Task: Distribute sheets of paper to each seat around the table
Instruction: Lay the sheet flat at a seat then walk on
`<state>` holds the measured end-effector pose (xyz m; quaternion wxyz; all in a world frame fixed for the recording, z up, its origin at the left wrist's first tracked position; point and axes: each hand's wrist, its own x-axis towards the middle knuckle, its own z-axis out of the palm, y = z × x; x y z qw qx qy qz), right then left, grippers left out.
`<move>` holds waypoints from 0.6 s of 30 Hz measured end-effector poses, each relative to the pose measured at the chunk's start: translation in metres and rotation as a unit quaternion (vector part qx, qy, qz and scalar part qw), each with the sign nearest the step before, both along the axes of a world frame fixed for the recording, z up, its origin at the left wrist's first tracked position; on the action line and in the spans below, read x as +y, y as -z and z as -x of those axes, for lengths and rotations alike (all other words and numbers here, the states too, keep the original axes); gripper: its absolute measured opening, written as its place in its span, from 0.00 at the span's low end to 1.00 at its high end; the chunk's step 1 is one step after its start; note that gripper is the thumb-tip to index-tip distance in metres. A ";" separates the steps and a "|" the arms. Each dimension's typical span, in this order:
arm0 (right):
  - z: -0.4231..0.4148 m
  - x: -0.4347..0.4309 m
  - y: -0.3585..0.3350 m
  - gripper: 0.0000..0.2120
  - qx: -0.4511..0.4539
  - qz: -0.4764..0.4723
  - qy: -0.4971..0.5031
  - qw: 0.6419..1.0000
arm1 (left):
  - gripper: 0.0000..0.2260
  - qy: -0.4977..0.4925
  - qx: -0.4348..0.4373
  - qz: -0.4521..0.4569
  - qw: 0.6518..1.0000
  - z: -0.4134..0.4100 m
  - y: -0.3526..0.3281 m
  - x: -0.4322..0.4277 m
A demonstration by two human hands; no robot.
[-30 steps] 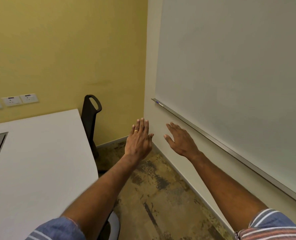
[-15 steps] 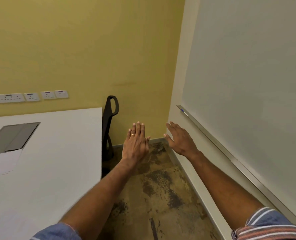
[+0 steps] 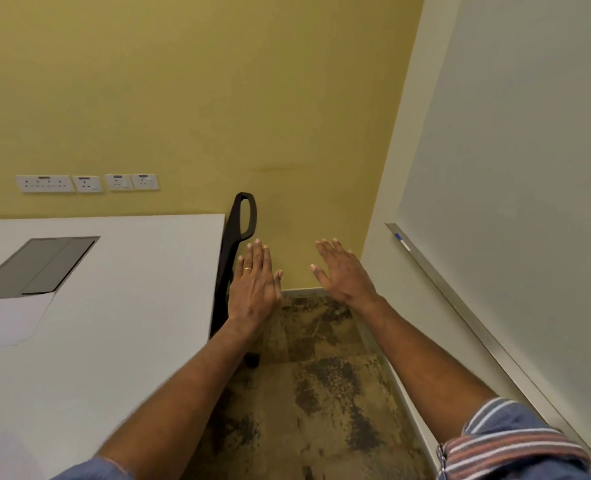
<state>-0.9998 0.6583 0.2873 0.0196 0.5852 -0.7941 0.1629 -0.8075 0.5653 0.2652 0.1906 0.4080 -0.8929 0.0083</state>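
Observation:
A white sheet of paper (image 3: 8,318) lies on the white table (image 3: 121,306) at the far left, just below a grey flap panel (image 3: 38,265). My left hand (image 3: 254,289) is held out flat with a ring on one finger, beside the table's right edge and holding nothing. My right hand (image 3: 344,271) is also stretched out flat and empty, fingers apart, in front of the yellow wall. Both hands hover over the floor, apart from the paper.
A black chair (image 3: 237,244) is tucked at the table's far right corner. A whiteboard (image 3: 515,174) with a marker (image 3: 401,241) on its tray fills the right wall. Wall sockets (image 3: 86,182) sit above the table. A narrow mottled floor strip (image 3: 318,393) runs between table and wall.
The view has swung left: more of the table, the grey panel, the paper and the sockets have come into view. Both hands stay out flat and empty, slightly further apart.

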 end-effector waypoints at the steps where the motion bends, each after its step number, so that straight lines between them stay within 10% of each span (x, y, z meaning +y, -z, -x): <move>1: -0.001 -0.017 0.002 0.31 -0.004 -0.001 -0.015 1.000 | 0.29 -0.014 -0.005 0.000 1.000 -0.003 0.003 -0.008; 18: -0.003 -0.241 0.009 0.31 -0.040 0.000 -0.243 0.969 | 0.28 -0.250 -0.011 -0.025 0.968 -0.029 0.010 -0.125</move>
